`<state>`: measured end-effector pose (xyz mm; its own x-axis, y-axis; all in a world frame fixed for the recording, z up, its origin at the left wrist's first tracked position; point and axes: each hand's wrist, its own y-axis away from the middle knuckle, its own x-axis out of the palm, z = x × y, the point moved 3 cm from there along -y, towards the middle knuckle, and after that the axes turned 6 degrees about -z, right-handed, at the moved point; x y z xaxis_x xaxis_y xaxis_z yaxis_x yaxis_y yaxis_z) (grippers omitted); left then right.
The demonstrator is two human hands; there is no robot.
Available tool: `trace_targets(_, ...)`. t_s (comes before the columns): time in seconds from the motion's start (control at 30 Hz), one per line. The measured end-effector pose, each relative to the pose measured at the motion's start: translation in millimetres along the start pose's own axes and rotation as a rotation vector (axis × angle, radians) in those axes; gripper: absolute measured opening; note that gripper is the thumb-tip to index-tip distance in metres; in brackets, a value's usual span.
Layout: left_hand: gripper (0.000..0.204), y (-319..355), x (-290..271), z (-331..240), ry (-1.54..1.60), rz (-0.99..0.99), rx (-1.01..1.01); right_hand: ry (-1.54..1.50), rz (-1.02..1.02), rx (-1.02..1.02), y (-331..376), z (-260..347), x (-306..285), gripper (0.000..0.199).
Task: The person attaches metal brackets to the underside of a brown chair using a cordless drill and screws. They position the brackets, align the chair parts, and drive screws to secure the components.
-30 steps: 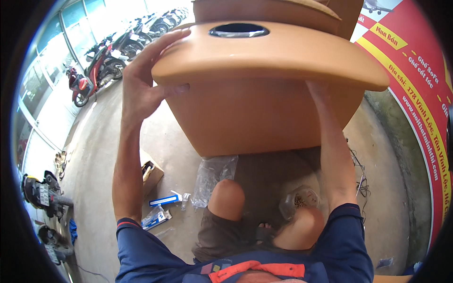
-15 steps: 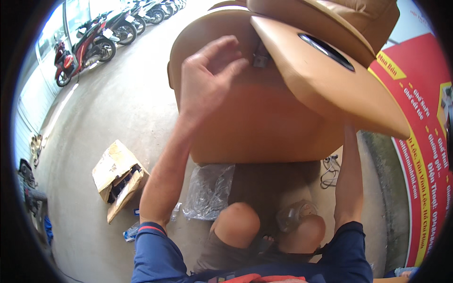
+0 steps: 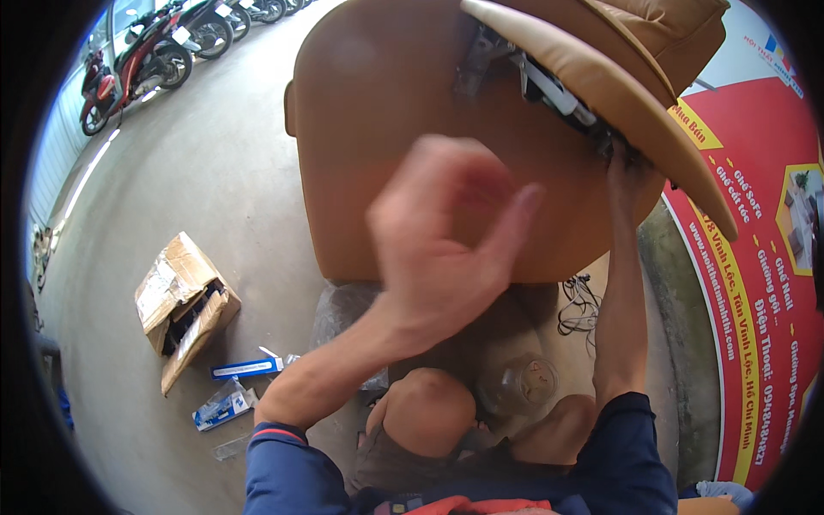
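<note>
A tan padded armrest panel (image 3: pixel 601 77) stands tilted at the right side of a large tan upholstered chair base (image 3: pixel 369 112). On its inner face shows a metal-and-black bracket (image 3: pixel 554 93). My right hand (image 3: pixel 620 163) reaches up to the panel's lower part and grips it beside the bracket; its fingertips are hidden. A second grey metal fitting (image 3: pixel 475 69) sits on the base under the panel's upper end. In front of the base, my left hand (image 3: pixel 446 232) is in the air, blurred, its fingers curved, thumb apart and nothing visible between them.
A torn cardboard box (image 3: pixel 189 305) lies on the floor at left, near blue-and-white small packages (image 3: pixel 225 410). Between my knees and the base are a clear plastic tub (image 3: pixel 519 386) and black cables (image 3: pixel 579 307). A red banner (image 3: pixel 738 257) stands right; motorbikes (image 3: pixel 142 64) are parked far left.
The panel has tipped so its inner side and bracket now show. My left hand has come down and right, away from the base's upper part. My right hand has come into sight higher up.
</note>
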<state>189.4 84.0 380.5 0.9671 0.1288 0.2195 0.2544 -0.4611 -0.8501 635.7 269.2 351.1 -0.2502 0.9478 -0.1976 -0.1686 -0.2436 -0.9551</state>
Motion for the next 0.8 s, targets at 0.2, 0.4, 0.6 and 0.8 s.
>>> trace_targets(0.2,0.065,-63,-25,-24,0.187,0.127,0.159,0.021,-0.141,-0.013,-17,45,-15,0.041)
trace_targets(0.4,0.046,-87,-13,-26,-0.032,0.133,0.261,-0.056,-0.128,0.008,-15,90,-15,0.042)
trace_targets(0.6,0.054,-113,-27,-20,-0.111,0.377,0.361,-0.137,-0.021,0.237,-21,86,-23,0.036)
trace_targets(0.8,0.042,-69,-28,-88,-0.666,0.064,0.598,0.042,-0.318,-0.168,-21,74,-15,0.033)
